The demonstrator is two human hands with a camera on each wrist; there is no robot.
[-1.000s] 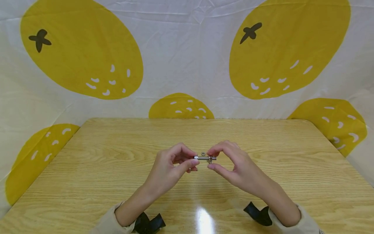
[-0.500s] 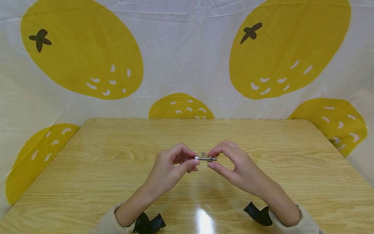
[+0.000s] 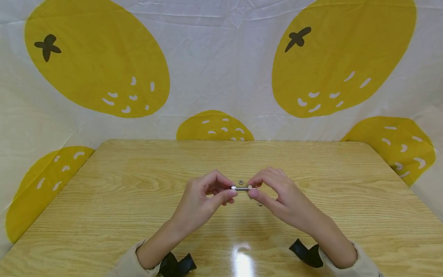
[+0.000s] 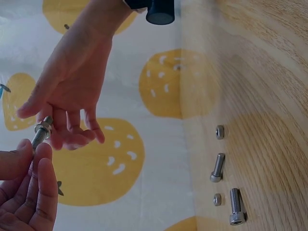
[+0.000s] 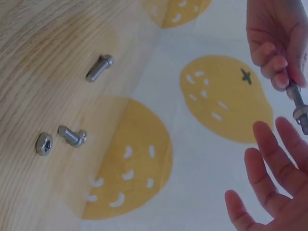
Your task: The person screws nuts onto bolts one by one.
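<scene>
— Where is the bolt (image 3: 242, 188)?
— Above the table (image 3: 138, 184), one end pinched in your left hand (image 3: 200, 202). Your right hand (image 3: 280, 196) is at the nut (image 4: 43, 127) around its shank; whether it grips cannot be told. To turn the nut, hold the bolt steady and the nut square.
— Any markings?
— None legible.

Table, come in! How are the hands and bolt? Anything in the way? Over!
Left hand pinching bolt. Right hand at the nut around it, grip unclear. Nothing seen blocking; loose bolts and loose nuts on the table.
</scene>
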